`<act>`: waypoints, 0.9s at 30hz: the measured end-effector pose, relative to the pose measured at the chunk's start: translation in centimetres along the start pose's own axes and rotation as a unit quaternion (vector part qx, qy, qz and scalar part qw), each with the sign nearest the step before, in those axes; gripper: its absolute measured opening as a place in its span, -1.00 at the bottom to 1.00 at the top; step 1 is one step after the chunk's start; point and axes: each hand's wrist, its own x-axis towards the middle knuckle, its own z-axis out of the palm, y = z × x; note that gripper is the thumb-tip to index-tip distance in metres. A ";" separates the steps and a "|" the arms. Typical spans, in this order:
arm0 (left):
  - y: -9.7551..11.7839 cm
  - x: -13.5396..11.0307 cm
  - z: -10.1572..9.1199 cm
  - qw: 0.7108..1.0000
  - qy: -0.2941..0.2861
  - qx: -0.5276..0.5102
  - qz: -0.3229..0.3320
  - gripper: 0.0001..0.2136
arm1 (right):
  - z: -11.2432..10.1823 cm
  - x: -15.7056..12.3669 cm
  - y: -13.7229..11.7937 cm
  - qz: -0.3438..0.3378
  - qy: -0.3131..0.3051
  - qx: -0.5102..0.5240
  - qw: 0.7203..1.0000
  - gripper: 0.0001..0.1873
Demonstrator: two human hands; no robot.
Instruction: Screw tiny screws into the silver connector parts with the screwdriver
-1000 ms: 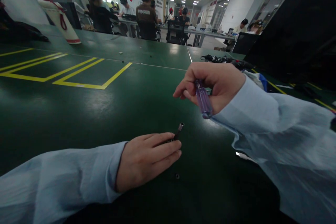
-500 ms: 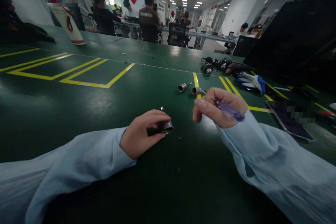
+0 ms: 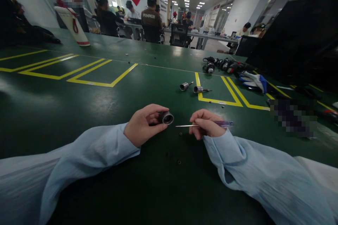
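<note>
My left hand (image 3: 144, 124) rests on the green table (image 3: 105, 112) with its fingers closed round a dark metal socket (image 3: 167, 117), whose open end faces right. My right hand (image 3: 207, 123) pinches a screwdriver (image 3: 203, 124) with a clear purple handle. Its thin shaft lies level and points left at the socket's mouth, a short gap away. Both arms wear pale blue sleeves. A few tiny screws (image 3: 180, 134) lie on the table between and below the hands.
Two loose metal sockets (image 3: 185, 86) (image 3: 198, 89) lie beyond the hands by yellow floor-tape lines (image 3: 219, 101). Further right sit dark tool parts (image 3: 219, 65), a blue-and-white glove (image 3: 253, 80) and a black panel (image 3: 295, 38). A white cup (image 3: 74, 26) stands far left. Several people sit at far tables.
My right hand came down and turned the screwdriver level, its tip now aimed at the socket. My left hand turned the socket's open end to the right. The view shifted slightly.
</note>
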 end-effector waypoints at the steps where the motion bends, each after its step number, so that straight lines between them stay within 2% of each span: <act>1: 0.0 0.0 0.0 1.000 0.004 -0.003 -0.003 -0.64 | 0.1 -0.1 0.1 0.002 0.001 0.007 1.000 -0.94; 4: 0.1 -0.1 0.1 1.000 0.008 -0.011 -0.005 -0.62 | 0.2 -0.2 0.2 0.014 0.022 0.005 1.000 -0.86; 8: 0.3 -0.4 0.2 1.000 0.007 0.014 0.004 -0.62 | -0.1 -0.3 0.1 0.036 0.046 -0.008 0.998 -0.90; 15: 0.5 -0.7 0.3 0.999 0.003 0.040 0.008 -0.64 | -0.3 -0.3 0.2 0.042 0.052 -0.018 0.998 -0.87; 21: 0.6 -0.7 0.3 0.999 0.006 0.039 0.010 -0.66 | -0.5 0.0 -0.1 0.039 0.067 -0.087 0.993 -0.87; 27: 0.5 -0.7 0.3 1.000 0.006 0.021 -0.001 -0.65 | -0.5 0.6 -0.2 0.077 0.072 -0.084 0.991 -0.89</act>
